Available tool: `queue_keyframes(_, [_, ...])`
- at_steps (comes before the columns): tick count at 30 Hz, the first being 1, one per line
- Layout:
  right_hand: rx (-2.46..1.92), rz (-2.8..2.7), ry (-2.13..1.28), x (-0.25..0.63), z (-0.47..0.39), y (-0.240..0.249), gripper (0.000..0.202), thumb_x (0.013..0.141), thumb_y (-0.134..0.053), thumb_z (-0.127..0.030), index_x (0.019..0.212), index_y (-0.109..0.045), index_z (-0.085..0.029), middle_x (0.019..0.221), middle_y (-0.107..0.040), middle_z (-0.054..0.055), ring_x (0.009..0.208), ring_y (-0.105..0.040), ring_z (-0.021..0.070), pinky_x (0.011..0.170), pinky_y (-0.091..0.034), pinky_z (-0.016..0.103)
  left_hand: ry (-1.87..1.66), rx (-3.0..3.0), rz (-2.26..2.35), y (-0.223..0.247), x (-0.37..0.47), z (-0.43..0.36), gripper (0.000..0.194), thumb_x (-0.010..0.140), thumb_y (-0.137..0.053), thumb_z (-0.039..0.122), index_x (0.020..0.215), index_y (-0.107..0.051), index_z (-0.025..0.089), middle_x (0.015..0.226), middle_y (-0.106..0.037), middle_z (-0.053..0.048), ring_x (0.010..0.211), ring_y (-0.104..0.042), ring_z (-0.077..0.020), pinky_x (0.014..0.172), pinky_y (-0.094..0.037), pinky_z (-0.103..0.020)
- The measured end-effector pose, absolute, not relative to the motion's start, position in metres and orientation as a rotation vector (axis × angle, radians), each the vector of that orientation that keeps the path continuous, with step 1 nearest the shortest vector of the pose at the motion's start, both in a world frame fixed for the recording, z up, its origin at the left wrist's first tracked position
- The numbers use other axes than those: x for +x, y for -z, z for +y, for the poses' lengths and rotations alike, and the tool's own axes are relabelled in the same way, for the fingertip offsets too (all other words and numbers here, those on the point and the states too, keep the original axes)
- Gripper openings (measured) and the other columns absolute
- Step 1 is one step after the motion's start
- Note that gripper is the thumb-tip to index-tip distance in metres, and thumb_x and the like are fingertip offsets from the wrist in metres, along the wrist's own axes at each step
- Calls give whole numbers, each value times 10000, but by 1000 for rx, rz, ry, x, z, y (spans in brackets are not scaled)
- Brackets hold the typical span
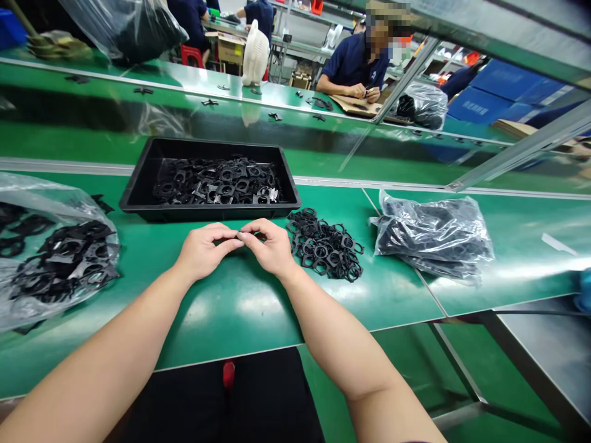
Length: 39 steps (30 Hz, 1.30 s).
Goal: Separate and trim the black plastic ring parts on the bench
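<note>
My left hand [206, 249] and my right hand [269, 245] meet at the fingertips over the green table [240, 314]. Both are pinched closed; a small dark bit shows between them, mostly hidden by the fingers, and I cannot make out what it is. Just behind them stands a black tray [207, 213] holding many flat black ring-shaped parts [226, 178]. A loose pile of black ring parts [325, 244] lies right beside my right hand.
An open clear bag of black parts [69, 258] lies at the left, a filled plastic bag [431, 237] at the right. Behind the tray runs a green conveyor [184, 123] with metal edges. Across it sits a person [355, 67], near a white fan [255, 54].
</note>
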State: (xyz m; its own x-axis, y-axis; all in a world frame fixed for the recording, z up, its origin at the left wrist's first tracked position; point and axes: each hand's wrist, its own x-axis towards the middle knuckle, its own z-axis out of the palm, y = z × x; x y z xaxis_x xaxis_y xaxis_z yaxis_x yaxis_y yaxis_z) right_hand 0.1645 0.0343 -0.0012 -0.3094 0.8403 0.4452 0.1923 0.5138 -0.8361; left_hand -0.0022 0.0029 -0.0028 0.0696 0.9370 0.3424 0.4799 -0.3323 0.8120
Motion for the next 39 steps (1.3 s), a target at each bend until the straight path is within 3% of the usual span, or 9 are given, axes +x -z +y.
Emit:
queue_keyframes(3, [-913, -1625, -1096, 161, 35, 6, 217, 712, -696, -380, 764, -634, -178, 718, -639, 6, 653, -582, 120, 615, -488, 248, -1206, 2025, 1397, 1, -1, 1, 165, 784, -633, 346, 784, -724, 208, 773, -689, -22, 726, -618, -144, 696, -484, -269])
queue_keyframes(7, [-942, -1379, -1288, 157, 37, 6, 380, 668, -718, -439, 937, -610, -193, 868, -650, 20, 747, -601, 118, 655, -515, 245, -1376, 1978, 1499, 5, 1, 2, 167, 773, -643, 341, 807, -721, 196, 832, -673, -34, 777, -622, -149, 719, -501, -276])
queue_keyframes(11, [-992, -1278, -1553, 157, 38, 1, 369, 670, -695, -495, 787, -605, -157, 650, -607, -12, 529, -549, 84, 471, -462, 203, -1431, 1996, 1578, 7, 3, 2, 151, 766, -639, 316, 823, -725, 205, 1049, -647, -59, 988, -608, -192, 880, -489, -341])
queue_keyframes(14, [-972, -1247, -1644, 157, 38, 0, 329, 609, -758, -416, 711, -611, -140, 558, -588, -30, 483, -538, 70, 464, -455, 186, -1361, 1959, 1516, 6, 5, 0, 125, 753, -638, 295, 794, -723, 214, 1145, -615, -65, 1071, -580, -220, 946, -462, -380])
queue_keyframes(18, [-995, -1150, -1662, 159, 40, 1, 294, 573, -779, -343, 728, -636, -139, 565, -612, -28, 490, -565, 74, 467, -470, 187, -1447, 1470, 1327, 3, 7, 2, 310, 692, -696, 313, 971, -674, 179, 1148, -615, -103, 949, -631, -217, 852, -512, -385])
queue_keyframes(22, [-998, -1150, -1695, 160, 41, 1, 299, 540, -792, -307, 736, -644, -138, 580, -628, -22, 485, -590, 88, 441, -473, 189, -1417, 1012, 1173, 1, 3, 7, 542, 642, -742, 248, 1138, -558, 129, 887, -692, -74, 736, -659, -163, 723, -534, -341])
queue_keyframes(30, [-1010, -1256, -1691, 164, 44, 1, 250, 564, -764, -279, 723, -640, -131, 535, -608, -27, 448, -570, 85, 424, -456, 185, -1260, 934, 1197, -2, -3, 8, 586, 557, -787, 169, 1102, -574, 135, 806, -702, -36, 667, -647, -135, 631, -527, -284])
queue_keyframes(35, [-1070, -1379, -1628, 164, 45, 2, 230, 570, -755, -284, 702, -637, -137, 506, -580, -38, 425, -517, 66, 411, -404, 174, -1251, 930, 1306, -2, -2, 7, 516, 510, -803, 172, 980, -594, 129, 731, -691, -35, 606, -636, -145, 497, -471, -231])
queue_keyframes(39, [-1109, -1422, -1532, 162, 46, 7, 240, 595, -740, -326, 704, -637, -139, 520, -564, -38, 436, -491, 64, 435, -389, 187, -1276, 969, 1358, 2, -1, 4, 528, 518, -800, 201, 1003, -604, 132, 775, -689, -41, 590, -621, -132, 458, -440, -211])
